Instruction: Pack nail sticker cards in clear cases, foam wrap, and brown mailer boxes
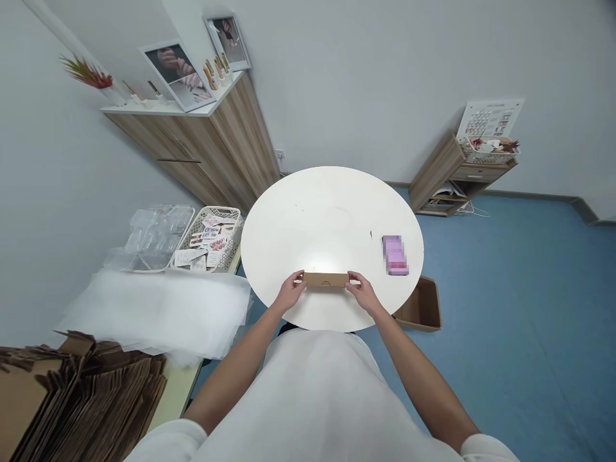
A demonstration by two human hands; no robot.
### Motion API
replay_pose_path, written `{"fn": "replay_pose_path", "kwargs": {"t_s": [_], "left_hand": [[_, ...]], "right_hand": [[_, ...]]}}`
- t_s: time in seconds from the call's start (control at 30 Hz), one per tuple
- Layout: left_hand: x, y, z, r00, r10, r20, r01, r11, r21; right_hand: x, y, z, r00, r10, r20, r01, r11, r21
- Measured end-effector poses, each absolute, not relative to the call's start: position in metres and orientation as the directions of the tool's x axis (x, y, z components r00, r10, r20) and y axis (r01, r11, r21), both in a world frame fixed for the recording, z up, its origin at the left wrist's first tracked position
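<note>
A narrow brown cardboard box (326, 279) is held level over the near part of the round white table (332, 205). My left hand (291, 290) grips its left end, and my right hand (362, 291) grips its right end, fingers on top and thumbs lower down. The box's long side with a small half-round notch faces me, and it looks closed. What is inside the box cannot be seen. To the right on the same table lies a purple, phone-shaped thing (395, 255), blurred by pixels.
Left of the table are a white basket (215, 239) of printed cards, clear plastic packaging (158, 234), translucent sheets (158, 314) and flattened cardboard boxes (101, 398). A brown bin (426, 305) stands at the lower right. A wooden cabinet (231, 141) and a small shelf unit (447, 173) stand behind.
</note>
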State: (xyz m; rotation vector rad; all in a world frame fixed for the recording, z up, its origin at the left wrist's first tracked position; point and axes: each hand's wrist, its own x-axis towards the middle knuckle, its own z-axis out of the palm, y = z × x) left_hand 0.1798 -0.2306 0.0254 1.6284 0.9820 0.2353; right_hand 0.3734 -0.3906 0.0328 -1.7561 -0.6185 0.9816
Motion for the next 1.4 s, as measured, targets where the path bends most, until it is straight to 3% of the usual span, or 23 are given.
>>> {"fn": "replay_pose_path", "kwargs": {"t_s": [0.17, 0.37, 0.53, 0.67, 0.87, 1.17, 1.4], "left_hand": [[0.184, -0.237, 0.027, 0.645, 0.708, -0.287, 0.428, -0.024, 0.903], [0.183, -0.247, 0.018, 0.608, 0.714, -0.348, 0.454, 0.047, 0.890], [0.185, -0.249, 0.009, 0.581, 0.684, -0.441, 0.578, 0.035, 0.815], [0.190, -0.244, 0.008, 0.627, 0.625, -0.465, 0.639, -0.071, 0.766], [0.202, -0.236, 0.008, 0.668, 0.604, -0.435, 0.646, -0.182, 0.741], [0.221, -0.264, 0.010, 0.664, 0.567, -0.488, 0.658, -0.133, 0.741], [0.300, -0.332, 0.013, 0.751, 0.427, -0.503, 0.606, -0.144, 0.782]], "right_hand": [[0.370, -0.390, 0.031, 0.532, 0.782, -0.324, -0.050, -0.353, -0.934], [0.359, -0.397, 0.021, 0.594, 0.713, -0.373, -0.122, -0.378, -0.918], [0.353, -0.406, 0.009, 0.670, 0.591, -0.450, -0.120, -0.512, -0.851], [0.354, -0.410, 0.009, 0.680, 0.532, -0.504, -0.065, -0.642, -0.764], [0.354, -0.403, 0.016, 0.706, 0.512, -0.489, 0.038, -0.717, -0.696], [0.365, -0.445, 0.024, 0.718, 0.500, -0.485, 0.085, -0.754, -0.652], [0.430, -0.529, 0.029, 0.796, 0.445, -0.411, 0.095, -0.761, -0.642]]}}
